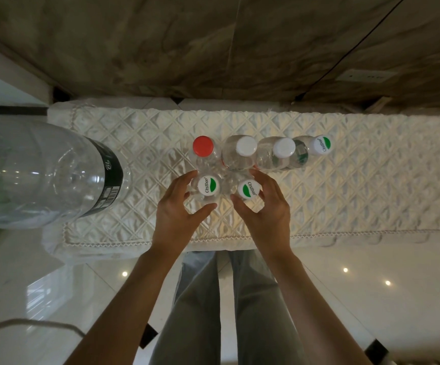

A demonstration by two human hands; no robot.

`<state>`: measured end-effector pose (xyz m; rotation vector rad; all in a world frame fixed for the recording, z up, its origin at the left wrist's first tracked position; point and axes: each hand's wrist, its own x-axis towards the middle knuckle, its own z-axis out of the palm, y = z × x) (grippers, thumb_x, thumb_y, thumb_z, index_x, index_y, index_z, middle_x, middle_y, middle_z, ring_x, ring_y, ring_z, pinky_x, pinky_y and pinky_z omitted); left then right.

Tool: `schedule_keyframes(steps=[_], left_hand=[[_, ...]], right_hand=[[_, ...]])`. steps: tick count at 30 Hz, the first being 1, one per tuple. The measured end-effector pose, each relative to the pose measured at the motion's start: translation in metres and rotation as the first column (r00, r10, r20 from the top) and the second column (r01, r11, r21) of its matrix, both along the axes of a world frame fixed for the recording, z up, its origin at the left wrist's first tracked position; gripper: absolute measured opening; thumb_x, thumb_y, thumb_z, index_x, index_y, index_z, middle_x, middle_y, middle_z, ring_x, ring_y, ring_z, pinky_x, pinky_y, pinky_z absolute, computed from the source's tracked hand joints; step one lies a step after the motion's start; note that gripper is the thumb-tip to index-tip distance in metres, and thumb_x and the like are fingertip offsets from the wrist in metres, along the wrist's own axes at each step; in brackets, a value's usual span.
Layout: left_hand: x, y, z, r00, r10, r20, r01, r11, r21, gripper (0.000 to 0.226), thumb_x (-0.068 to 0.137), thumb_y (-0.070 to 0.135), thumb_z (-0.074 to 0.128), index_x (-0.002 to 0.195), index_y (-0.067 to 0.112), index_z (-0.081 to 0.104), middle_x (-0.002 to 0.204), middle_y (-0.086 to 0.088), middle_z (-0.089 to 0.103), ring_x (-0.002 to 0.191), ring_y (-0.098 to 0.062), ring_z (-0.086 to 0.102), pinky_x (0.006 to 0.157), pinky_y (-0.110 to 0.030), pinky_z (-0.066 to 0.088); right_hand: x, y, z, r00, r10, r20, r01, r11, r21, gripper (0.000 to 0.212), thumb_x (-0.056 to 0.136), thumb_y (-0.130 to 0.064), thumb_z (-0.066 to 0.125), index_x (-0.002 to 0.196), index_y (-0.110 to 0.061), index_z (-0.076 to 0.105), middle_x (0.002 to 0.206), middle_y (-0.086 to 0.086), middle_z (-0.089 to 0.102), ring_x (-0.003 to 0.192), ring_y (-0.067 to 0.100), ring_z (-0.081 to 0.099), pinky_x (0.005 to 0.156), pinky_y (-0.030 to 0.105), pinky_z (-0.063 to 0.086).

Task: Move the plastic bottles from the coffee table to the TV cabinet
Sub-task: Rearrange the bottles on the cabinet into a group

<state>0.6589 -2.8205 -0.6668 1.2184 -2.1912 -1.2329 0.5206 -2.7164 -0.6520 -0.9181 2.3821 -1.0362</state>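
Several clear plastic bottles stand upright on a cabinet covered by a white quilted cloth (358, 180). The back row holds a red-capped bottle (203, 146), two white-capped bottles (246, 145) (283, 147) and a green-and-white-capped bottle (322, 145). In front stand two more green-and-white-capped bottles. My left hand (179, 209) wraps around the left front bottle (207, 185). My right hand (266, 209) wraps around the right front bottle (248, 189). Both bottles rest on the cloth.
A very large clear bottle with a dark label (55, 169) lies at the cabinet's left end, close to the camera. A marbled wall (213, 43) with a black cable (345, 48) rises behind. Glossy white floor (371, 285) and my legs (226, 312) are below.
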Motion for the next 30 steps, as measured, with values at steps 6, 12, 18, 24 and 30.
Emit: schedule_keyframes(steps=[6, 12, 18, 24, 30], left_hand=[[0.008, -0.001, 0.023, 0.988, -0.041, 0.147, 0.045, 0.999, -0.023, 0.076, 0.072, 0.035, 0.078, 0.134, 0.006, 0.045, 0.133, -0.016, 0.052, 0.122, -0.031, 0.051, 0.096, -0.046, 0.048], [0.017, 0.013, 0.089, 0.937, -0.067, 0.344, 0.149, 0.965, -0.217, 0.055, 0.094, 0.043, 0.037, 0.128, 0.002, 0.051, 0.127, -0.021, 0.056, 0.118, -0.035, 0.053, 0.096, -0.047, 0.048], [0.016, 0.047, 0.152, 0.871, -0.099, 0.482, 0.309, 0.873, -0.379, 0.042, 0.084, 0.019, 0.066, 0.123, 0.003, 0.057, 0.127, -0.018, 0.057, 0.119, -0.038, 0.052, 0.096, -0.053, 0.044], [-0.011, 0.115, 0.199, 0.844, -0.145, 0.517, 0.385, 0.834, -0.395, 0.041, 0.084, 0.021, 0.063, 0.122, 0.004, 0.059, 0.127, -0.019, 0.057, 0.119, -0.038, 0.051, 0.095, -0.054, 0.043], [-0.056, 0.211, 0.235, 0.834, -0.194, 0.517, 0.439, 0.801, -0.407, 0.042, 0.085, 0.025, 0.065, 0.121, 0.004, 0.060, 0.126, -0.019, 0.058, 0.117, -0.040, 0.052, 0.095, -0.055, 0.043]], right_hand=[[0.001, 0.007, 0.029, 0.997, 0.082, -0.008, -0.081, 0.993, 0.086, 0.069, 0.079, -0.043, 0.070, 0.137, -0.019, 0.041, 0.138, -0.001, 0.049, 0.124, 0.012, 0.047, 0.092, 0.008, 0.034], [0.002, 0.030, 0.084, 0.993, 0.100, -0.057, -0.088, 0.980, 0.181, 0.063, 0.083, -0.034, 0.069, 0.137, -0.016, 0.043, 0.143, 0.005, 0.043, 0.131, 0.021, 0.043, 0.097, 0.037, 0.047], [0.007, 0.079, 0.143, 0.978, 0.049, -0.202, -0.006, 0.977, 0.211, 0.045, 0.095, -0.035, 0.050, 0.130, -0.007, 0.053, 0.138, 0.016, 0.050, 0.131, 0.031, 0.042, 0.102, 0.043, 0.043], [-0.010, 0.160, 0.178, 0.955, 0.043, -0.292, 0.025, 0.974, 0.225, 0.051, 0.094, -0.039, 0.034, 0.123, -0.006, 0.059, 0.131, 0.018, 0.056, 0.129, 0.036, 0.045, 0.103, 0.048, 0.042], [-0.042, 0.273, 0.214, 0.944, -0.037, -0.327, 0.119, 0.965, 0.234, 0.054, 0.095, -0.041, 0.031, 0.123, -0.006, 0.060, 0.131, 0.017, 0.056, 0.130, 0.033, 0.044, 0.107, 0.043, 0.037]])
